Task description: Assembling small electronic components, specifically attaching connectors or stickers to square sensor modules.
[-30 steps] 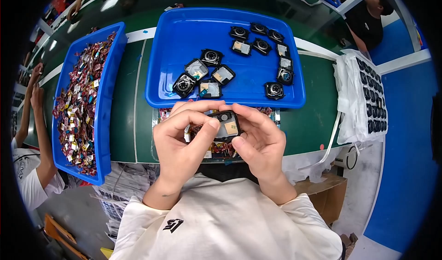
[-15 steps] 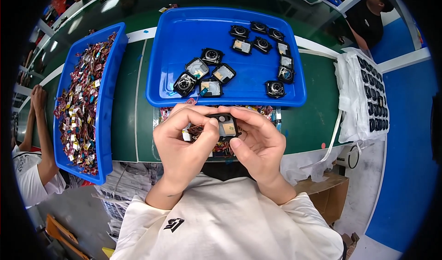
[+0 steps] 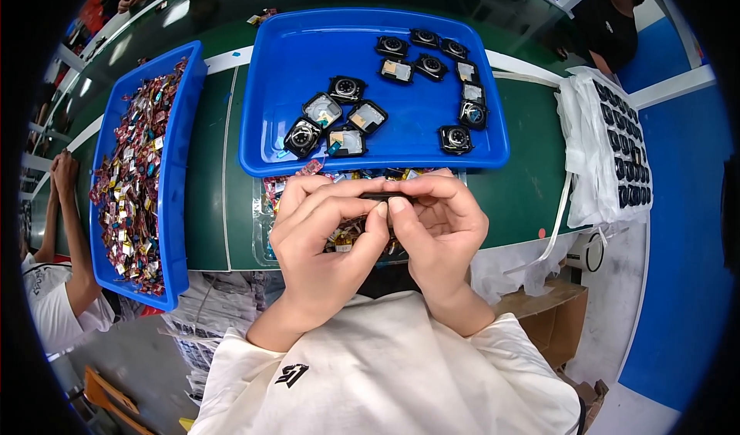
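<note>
Between my two hands a black smartwatch case (image 3: 385, 196) is held edge-on, so only its thin dark side shows. My left hand (image 3: 327, 231) pinches it with thumb and fingertips. From the other side my right hand (image 3: 439, 223) grips it the same way, both thumbs nearly meeting. Beneath my hands a clear tray (image 3: 263, 231) holds small electronic parts (image 3: 343, 238), mostly covered by my fingers. Just beyond, a blue tray (image 3: 308, 46) carries several watch cases (image 3: 347, 88), some showing a round black back, others an open inside with pale pieces.
A blue bin (image 3: 176, 173) full of small coloured parts (image 3: 135, 181) stands left on the green table (image 3: 208, 204). At right lies a stack of white-wrapped trays (image 3: 620, 154) with black pieces. A co-worker's hands (image 3: 65, 173) rest at far left. A cardboard box (image 3: 551, 319) sits below the table edge.
The watch case has turned from showing its open inside to edge-on. Both hands have shifted slightly right, with the thumbs closer together.
</note>
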### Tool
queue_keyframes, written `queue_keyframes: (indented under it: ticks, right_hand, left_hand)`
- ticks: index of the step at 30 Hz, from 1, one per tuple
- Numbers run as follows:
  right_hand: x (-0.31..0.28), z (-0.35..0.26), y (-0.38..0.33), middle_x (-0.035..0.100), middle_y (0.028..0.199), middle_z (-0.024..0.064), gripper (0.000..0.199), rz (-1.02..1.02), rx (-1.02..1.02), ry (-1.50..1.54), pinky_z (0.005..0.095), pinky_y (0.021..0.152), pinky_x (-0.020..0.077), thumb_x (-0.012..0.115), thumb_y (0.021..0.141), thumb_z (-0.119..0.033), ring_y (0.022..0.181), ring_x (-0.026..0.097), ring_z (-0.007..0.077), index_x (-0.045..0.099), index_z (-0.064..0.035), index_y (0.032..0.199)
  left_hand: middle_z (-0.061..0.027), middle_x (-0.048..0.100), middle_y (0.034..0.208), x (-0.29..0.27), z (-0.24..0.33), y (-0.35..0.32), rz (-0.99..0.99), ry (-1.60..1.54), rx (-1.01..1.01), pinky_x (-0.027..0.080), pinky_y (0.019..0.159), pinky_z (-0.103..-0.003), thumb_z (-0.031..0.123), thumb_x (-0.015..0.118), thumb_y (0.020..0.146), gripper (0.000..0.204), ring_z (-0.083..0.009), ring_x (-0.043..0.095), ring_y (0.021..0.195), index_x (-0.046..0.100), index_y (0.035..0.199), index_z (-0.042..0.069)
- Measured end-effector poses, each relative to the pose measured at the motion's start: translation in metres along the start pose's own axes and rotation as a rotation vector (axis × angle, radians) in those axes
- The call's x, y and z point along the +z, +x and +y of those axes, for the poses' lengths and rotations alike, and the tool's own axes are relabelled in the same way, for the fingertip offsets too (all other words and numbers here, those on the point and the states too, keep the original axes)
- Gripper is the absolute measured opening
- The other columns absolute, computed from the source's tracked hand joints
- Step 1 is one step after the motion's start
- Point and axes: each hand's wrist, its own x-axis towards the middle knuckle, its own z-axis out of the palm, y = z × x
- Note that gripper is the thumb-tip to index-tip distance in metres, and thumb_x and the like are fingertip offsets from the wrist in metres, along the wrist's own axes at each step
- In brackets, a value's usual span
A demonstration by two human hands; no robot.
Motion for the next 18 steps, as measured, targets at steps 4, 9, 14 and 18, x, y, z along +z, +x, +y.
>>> queue_keyframes:
  ticks: [4,9,14,18]
  right_hand:
    - [-0.007,-0.008,0.008,0.058,0.111,0.0145,0.025,0.05,0.141,-0.02,0.0266,0.084,0.0554,0.061,0.084,0.011,0.097,0.064,0.018,0.058,0.0109,0.109]
    - [-0.016,-0.005,0.012,0.063,0.108,0.0152,0.025,-0.102,0.231,0.04,0.027,0.086,0.0541,0.061,0.086,0.009,0.097,0.063,0.0171,0.06,0.0104,0.11]
    - [-0.018,-0.008,0.012,0.066,0.102,0.0181,0.02,-0.082,0.221,-0.011,0.0281,0.082,0.0537,0.062,0.083,0.009,0.093,0.064,0.0182,0.06,0.0095,0.103]
    - [-0.014,-0.005,0.013,0.066,0.097,0.0201,0.016,-0.023,0.156,-0.004,0.0305,0.079,0.0535,0.062,0.079,0.012,0.09,0.065,0.0205,0.058,0.0063,0.093]
  left_hand:
    - [-0.0087,0.071,0.101,-0.007,0.002,0.001,-0.046,0.002,-0.005,0.046,0.076,-0.032,0.001,0.076,0.069,0.02,-0.0226,0.06,0.083,0.072,0.088,0.003]
    - [-0.0087,0.071,0.098,-0.011,0.001,0.005,-0.062,-0.018,-0.022,0.046,0.074,-0.031,-0.001,0.076,0.068,0.017,-0.0216,0.06,0.081,0.072,0.085,0.003]
    - [-0.008,0.07,0.084,-0.015,0.003,0.002,-0.021,0.01,-0.042,0.045,0.071,-0.029,-0.001,0.076,0.067,0.015,-0.0203,0.06,0.076,0.071,0.081,0.003]
    - [-0.0074,0.068,0.08,-0.019,0.003,-0.002,-0.127,-0.15,-0.229,0.044,0.063,-0.024,0.0,0.078,0.07,0.013,-0.0149,0.059,0.069,0.07,0.081,0.001]
